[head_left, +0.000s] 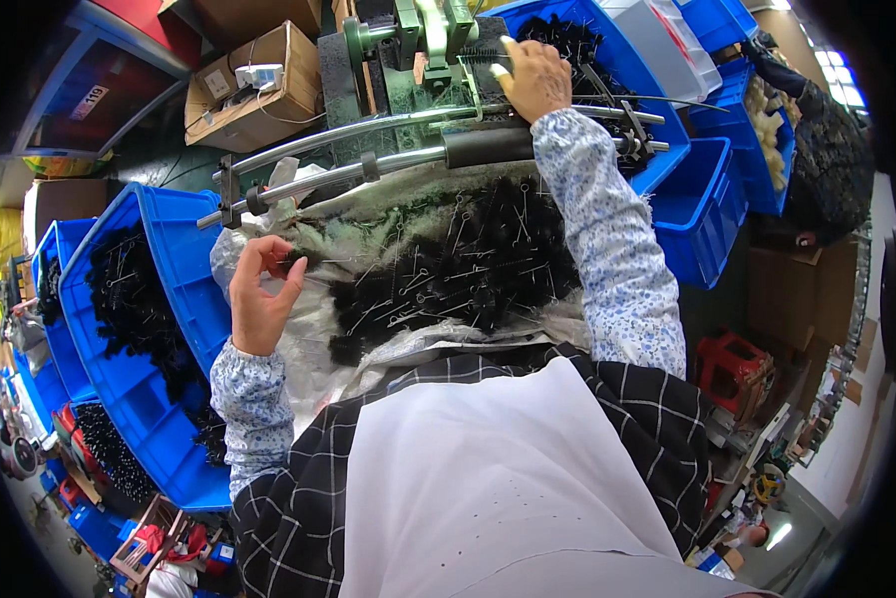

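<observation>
Black wire brushes (448, 264) lie heaped on the lap sheet (308, 329). Our left hand (260, 299) pinches one at the heap's left edge; our right hand (536, 78) holds another at the green machine (423, 30). We judge feeding is under way; next calls for passing the brush across.

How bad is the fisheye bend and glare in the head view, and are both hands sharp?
Head view: strong bend, the metal rails curve and the corners go black; glare only at the window, upper right; left hand and right hand are both fairly sharp; the black brush pile loses detail in the dark.

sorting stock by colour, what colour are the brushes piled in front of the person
Black bristles on thin metal wire stems, best seen in the head view: the brushes.
</observation>
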Action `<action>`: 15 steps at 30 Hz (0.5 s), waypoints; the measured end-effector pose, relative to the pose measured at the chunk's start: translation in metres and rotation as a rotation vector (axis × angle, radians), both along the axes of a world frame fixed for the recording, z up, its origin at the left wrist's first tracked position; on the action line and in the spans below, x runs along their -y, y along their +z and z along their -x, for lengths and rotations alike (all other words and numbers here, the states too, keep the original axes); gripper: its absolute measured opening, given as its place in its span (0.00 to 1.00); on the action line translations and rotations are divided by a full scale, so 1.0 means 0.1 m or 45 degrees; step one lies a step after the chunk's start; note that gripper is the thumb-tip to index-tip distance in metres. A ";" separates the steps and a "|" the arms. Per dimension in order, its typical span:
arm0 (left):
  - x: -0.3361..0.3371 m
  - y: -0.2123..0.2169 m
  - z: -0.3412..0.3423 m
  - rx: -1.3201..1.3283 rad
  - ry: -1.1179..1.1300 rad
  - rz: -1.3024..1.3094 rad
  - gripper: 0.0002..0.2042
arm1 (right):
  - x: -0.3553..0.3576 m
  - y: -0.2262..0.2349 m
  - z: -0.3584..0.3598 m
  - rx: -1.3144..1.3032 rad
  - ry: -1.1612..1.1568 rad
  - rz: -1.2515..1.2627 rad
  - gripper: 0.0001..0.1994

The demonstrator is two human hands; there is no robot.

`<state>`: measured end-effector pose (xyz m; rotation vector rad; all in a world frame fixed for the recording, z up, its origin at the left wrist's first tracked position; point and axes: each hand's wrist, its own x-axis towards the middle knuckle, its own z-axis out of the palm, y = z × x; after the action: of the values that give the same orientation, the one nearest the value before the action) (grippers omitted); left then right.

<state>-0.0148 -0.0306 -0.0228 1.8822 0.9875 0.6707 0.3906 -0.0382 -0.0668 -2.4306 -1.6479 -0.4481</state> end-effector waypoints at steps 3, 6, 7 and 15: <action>0.00 -0.03 0.03 0.025 0.032 0.018 0.12 | 0.10 -0.06 -0.02 -0.077 -0.031 -0.028 0.19; -0.02 -0.02 0.03 0.050 0.041 0.002 0.12 | 0.05 -0.20 -0.03 -0.104 0.064 -0.168 0.18; -0.02 -0.01 0.02 0.055 0.048 -0.007 0.12 | 0.01 -0.19 0.03 -0.134 0.083 -0.167 0.17; -0.01 0.04 -0.10 0.112 0.012 -0.024 0.11 | -0.25 -0.07 0.60 -0.095 0.072 -0.144 0.08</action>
<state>-0.0046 -0.0291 -0.0189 1.8492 0.9378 0.7642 0.3305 -0.0128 -0.0742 -2.2857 -1.6103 -0.4243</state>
